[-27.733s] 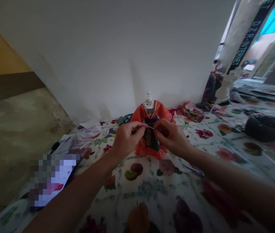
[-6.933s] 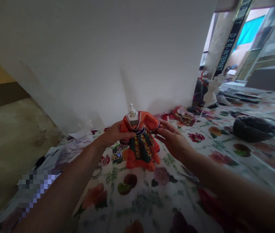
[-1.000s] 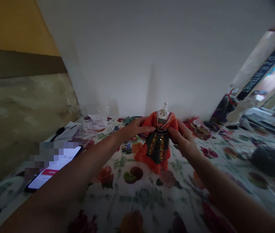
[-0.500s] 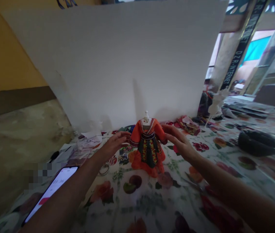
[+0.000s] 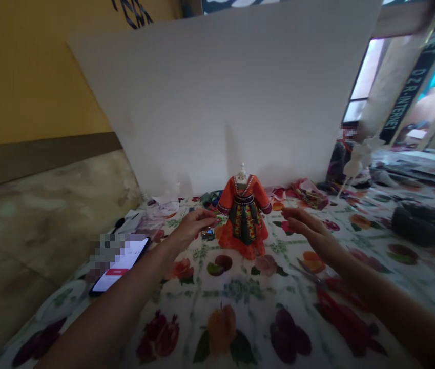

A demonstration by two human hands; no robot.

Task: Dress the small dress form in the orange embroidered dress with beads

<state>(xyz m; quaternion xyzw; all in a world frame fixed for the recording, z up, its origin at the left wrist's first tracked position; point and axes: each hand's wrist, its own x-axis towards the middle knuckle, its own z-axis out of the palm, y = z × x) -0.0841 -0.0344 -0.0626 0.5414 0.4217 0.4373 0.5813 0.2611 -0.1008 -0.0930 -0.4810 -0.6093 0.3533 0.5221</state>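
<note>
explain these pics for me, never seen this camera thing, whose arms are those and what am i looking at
All these pictures come from one camera worn on a person's head, looking down, so the arms are that person's own. A miniature orange dress stands on a small white dress form, on a floral tablecloth. Neither hand holds the dress. The left hand is beside it, near a small sparkly beaded piece, and I can't tell if it's gripping anything. The open right hand hovers on the other side. A smartphone and scissors lie on the cloth.

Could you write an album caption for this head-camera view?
Left hand and right hand flank a miniature orange dress on a small mannequin.
</note>
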